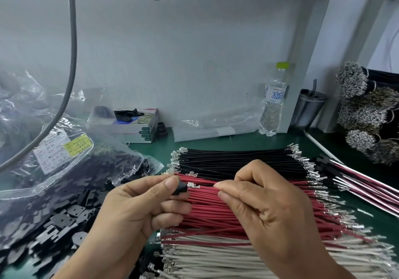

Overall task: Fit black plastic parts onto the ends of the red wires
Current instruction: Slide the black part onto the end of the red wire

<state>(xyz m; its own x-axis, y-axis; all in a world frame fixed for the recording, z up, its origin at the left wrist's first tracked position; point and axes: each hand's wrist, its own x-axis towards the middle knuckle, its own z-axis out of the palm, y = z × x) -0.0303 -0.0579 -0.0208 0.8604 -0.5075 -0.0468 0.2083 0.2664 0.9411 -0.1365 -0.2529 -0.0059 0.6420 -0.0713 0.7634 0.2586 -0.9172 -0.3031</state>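
- the left hand held a black plastic part above the table, its grip clamped on the part between thumb and forefinger, the other fingers curled below.
- the right hand pinched one red wire between thumb and forefinger, grip closed on the wire a little back from its end.
- the wire's metal terminal pointed left and sat just beside the open side of the black part; whether it had entered could not be told.
- beneath both hands lay a bundle of red wires on the green table, with a bundle of black wires behind it and a bundle of white wires in front, all with metal terminals at both ends.
- to the left, loose black plastic parts spilled from a clear plastic bag bearing white and yellow labels.
- at the back wall stood a glove box, a water bottle with a green cap and a metal tumbler with a straw.
- on the right, finished red, white and black leads lay near stacked bundles of black wires with terminals.
- a grey cable hung down at the upper left.
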